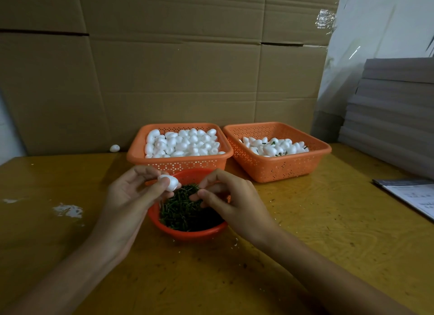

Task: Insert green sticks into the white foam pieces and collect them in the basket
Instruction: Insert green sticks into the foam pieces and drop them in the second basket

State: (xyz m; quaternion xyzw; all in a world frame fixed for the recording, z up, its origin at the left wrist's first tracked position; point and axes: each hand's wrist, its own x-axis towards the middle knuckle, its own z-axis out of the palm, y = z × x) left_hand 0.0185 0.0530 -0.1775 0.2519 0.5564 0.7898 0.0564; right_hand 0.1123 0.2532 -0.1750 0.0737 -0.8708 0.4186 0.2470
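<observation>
One white foam piece sits pinched in the left hand, thumb and fingertips around it, just above the red bowl. Beside it the right hand curls its fingers in a pinch at the green sticks; whether one is caught I cannot tell. Pushed off-centre, a stick could split the foam or slip before reaching the basket.
</observation>
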